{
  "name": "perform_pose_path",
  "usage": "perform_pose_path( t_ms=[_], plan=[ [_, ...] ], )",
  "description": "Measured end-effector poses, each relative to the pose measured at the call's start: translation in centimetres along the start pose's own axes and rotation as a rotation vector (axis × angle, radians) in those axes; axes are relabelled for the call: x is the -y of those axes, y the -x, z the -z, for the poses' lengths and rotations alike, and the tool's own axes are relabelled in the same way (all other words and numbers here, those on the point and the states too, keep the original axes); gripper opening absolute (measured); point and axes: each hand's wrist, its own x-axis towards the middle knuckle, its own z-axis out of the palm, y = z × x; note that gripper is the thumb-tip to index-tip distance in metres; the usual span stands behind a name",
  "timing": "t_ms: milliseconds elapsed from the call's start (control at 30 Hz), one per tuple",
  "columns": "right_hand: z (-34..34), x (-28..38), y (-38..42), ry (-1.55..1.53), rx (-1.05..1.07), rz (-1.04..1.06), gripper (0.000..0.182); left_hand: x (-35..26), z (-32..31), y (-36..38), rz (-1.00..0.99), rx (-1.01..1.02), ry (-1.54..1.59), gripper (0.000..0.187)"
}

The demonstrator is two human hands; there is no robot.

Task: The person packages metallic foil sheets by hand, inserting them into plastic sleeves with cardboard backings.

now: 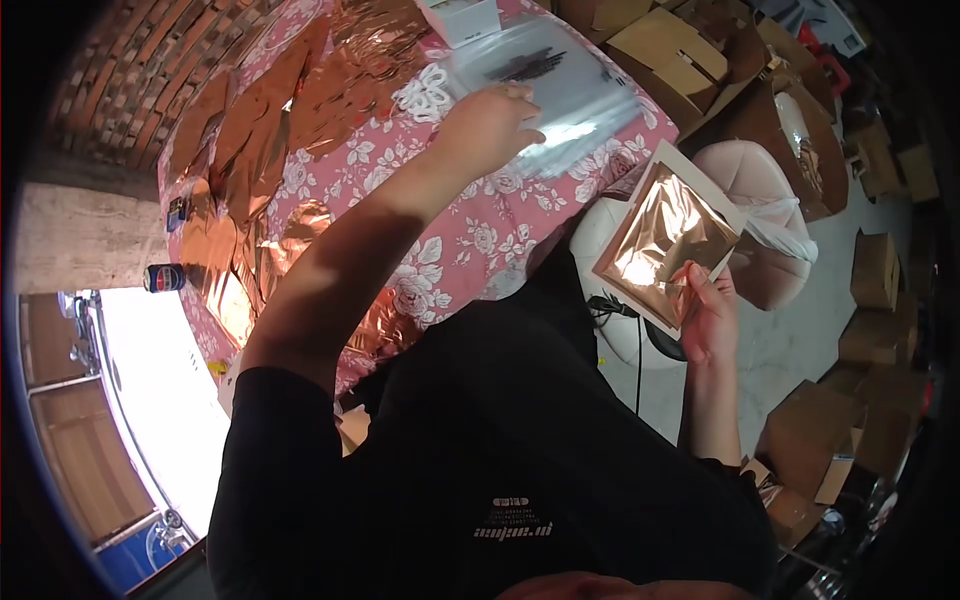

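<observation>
My right hand [710,315] grips a flat pale card with a shiny copper foil sheet [665,235] on it, thumb on the front and the other fingers mostly behind. It is held tilted beside the table, over a white seat. My left hand [490,128] reaches across to a stack of clear plastic bags [585,95] with dark print. Its thumb and fingers are apart over the near edge of the stack, and nothing shows in them. Right by that hand lies a bundle of white cord [424,95].
A pink floral tablecloth [465,240] covers the table. Crumpled copper foil sheets [350,90] spread over its left and far parts. A white box [465,22] stands at the far edge. Cushioned stools [745,180] and several cardboard boxes [670,55] crowd the right side. A dark can [165,278] sits at left.
</observation>
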Motion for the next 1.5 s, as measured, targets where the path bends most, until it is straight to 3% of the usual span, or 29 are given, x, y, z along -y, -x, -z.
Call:
perform_pose_path(
  t_ms=[233, 400, 467, 533, 600, 667, 733, 800, 867, 933, 967, 1000, 1067, 1133, 1200, 1267, 1500],
  plan=[
    [-2.4, -0.2, -0.3, 0.000, -0.045, -0.039, 0.012, -2.0, 1.9, -0.3, 0.132, -0.015, 0.117, 0.029],
    [-1.9, 0.8, -0.3, -0.021, 0.098, -0.094, 0.013, -4.2, 7.1, 2.9, 0.199, -0.241, 0.264, 0.022],
    [-2.8, 0.9, -0.1, -0.052, 0.103, -0.120, 0.014, -4.7, 10.6, 6.6, 0.022, -0.388, 0.066, 0.022],
    [-4.1, 0.2, 0.3, -0.052, 0.154, -0.086, 0.016, -6.3, 14.4, 11.4, 0.275, -0.390, -0.017, 0.026],
    [-5.2, -0.2, 0.7, -0.061, 0.136, -0.124, 0.018, -6.5, 16.1, 16.6, 0.505, -0.528, 0.074, 0.028],
    [-5.4, -1.0, 0.5, -0.090, 0.260, -0.225, 0.021, -5.9, 18.4, 21.1, 0.683, -0.694, 0.505, 0.027],
    [-6.9, -1.7, 0.4, -0.066, 0.263, -0.240, 0.023, -5.9, 20.4, 23.4, 0.832, -0.849, 0.403, 0.026],
    [-8.5, -1.8, 0.5, -0.026, 0.270, -0.248, 0.022, -5.1, 22.4, 25.0, 0.823, -1.016, 0.371, 0.024],
    [-8.5, -2.5, 0.3, 0.007, 0.278, -0.262, 0.021, -2.9, 24.6, 26.3, 0.761, -1.021, 0.177, 0.026],
    [-10.0, -3.3, 0.2, 0.051, 0.333, -0.254, 0.019, -1.8, 25.9, 24.2, 0.746, -1.077, -0.231, 0.028],
    [-11.0, -3.5, 0.5, 0.056, 0.268, -0.231, 0.018, -1.3, 25.8, 24.1, 0.652, -1.028, -0.373, 0.028],
    [-11.0, -3.9, 0.5, 0.051, 0.331, -0.216, 0.017, -1.3, 25.4, 24.2, 0.556, -0.969, -0.509, 0.028],
    [-11.8, -4.0, 1.2, 0.073, 0.329, -0.221, 0.016, -3.0, 23.1, 23.8, 0.505, -0.728, -0.704, 0.024],
    [-11.3, -4.5, 1.8, 0.085, 0.325, -0.232, 0.016, -4.5, 18.9, 26.5, 0.482, -0.337, -0.632, 0.026],
    [-11.5, -5.0, 2.4, 0.096, 0.302, -0.243, 0.016, -6.5, 15.9, 27.1, 0.378, -0.247, -0.390, 0.031],
    [-12.2, -5.3, 3.4, 0.134, 0.235, -0.247, 0.015, -7.4, 13.4, 29.1, 0.415, -0.119, -0.310, 0.029],
    [-11.2, -6.7, 3.5, 0.084, 0.336, -0.371, 0.031, -8.5, 10.0, 31.0, 0.427, -0.103, -0.188, 0.036]
  ],
)
